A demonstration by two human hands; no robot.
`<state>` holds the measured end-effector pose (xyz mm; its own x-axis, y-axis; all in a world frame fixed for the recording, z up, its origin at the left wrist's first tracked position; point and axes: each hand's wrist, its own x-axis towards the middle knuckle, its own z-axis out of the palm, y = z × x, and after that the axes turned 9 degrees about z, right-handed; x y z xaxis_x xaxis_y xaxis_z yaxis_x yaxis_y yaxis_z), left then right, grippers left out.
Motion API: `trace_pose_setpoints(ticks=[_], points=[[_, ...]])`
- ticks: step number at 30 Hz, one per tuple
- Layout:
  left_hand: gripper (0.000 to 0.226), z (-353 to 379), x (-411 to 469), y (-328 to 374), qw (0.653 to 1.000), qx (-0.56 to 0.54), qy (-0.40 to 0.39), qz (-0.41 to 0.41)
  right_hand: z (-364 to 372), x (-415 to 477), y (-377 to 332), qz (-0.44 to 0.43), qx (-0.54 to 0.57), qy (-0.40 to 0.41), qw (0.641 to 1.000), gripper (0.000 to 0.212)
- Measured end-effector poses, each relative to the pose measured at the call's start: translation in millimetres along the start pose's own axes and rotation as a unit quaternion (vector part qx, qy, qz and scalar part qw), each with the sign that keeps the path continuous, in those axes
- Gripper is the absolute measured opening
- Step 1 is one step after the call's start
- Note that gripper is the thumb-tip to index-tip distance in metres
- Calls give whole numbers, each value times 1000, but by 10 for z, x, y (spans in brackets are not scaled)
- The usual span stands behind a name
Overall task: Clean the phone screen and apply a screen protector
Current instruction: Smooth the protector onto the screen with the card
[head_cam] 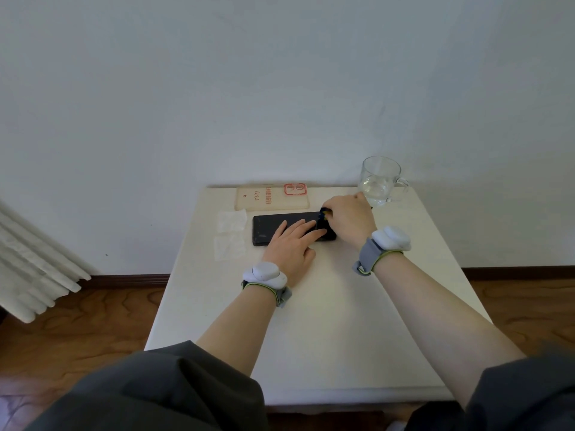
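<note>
A square white table (pixel 311 321) stands against a pale wall, and the flat black rectangular phone (pixel 267 227) lies screen-up on its far half, long axis running left to right across the person's view, parallel to the table's far edge. Just behind the phone lies a translucent rectangular screen-protector package with red print (pixel 270 197), aligned the same way; a clear glass mug holding water (pixel 381 180) stands at the far right corner, and two crumpled white wipe sachets (pixel 230 234) lie just left of the phone. The left hand (pixel 289 250) rests spread and flat, fingers pressing the middle of the screen to pin the phone. The right hand (pixel 348 219) is at the phone's right end, fingers closed in a pinch on a small dark blue piece (pixel 323 214); whether it is a cloth or a peel tab cannot be told. Any stroke or peel would likely run leftward along the long axis, towards the left hand.
</note>
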<state>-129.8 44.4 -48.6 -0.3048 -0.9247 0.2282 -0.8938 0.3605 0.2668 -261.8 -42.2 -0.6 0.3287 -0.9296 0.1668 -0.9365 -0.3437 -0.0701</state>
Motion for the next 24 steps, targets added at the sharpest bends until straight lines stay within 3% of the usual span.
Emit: trace_pose_setpoints(ticks=[9, 15, 24], points=[[50, -13, -5, -2, 1000, 1, 5, 4, 36, 86, 61, 45, 9, 45, 998, 28], [50, 0, -5, 7, 1000, 12, 19, 8, 83, 59, -77, 6, -5, 20, 1000, 28], [49, -17, -11, -8, 1000, 17, 19, 5, 56, 95, 131, 61, -9, 46, 997, 25]])
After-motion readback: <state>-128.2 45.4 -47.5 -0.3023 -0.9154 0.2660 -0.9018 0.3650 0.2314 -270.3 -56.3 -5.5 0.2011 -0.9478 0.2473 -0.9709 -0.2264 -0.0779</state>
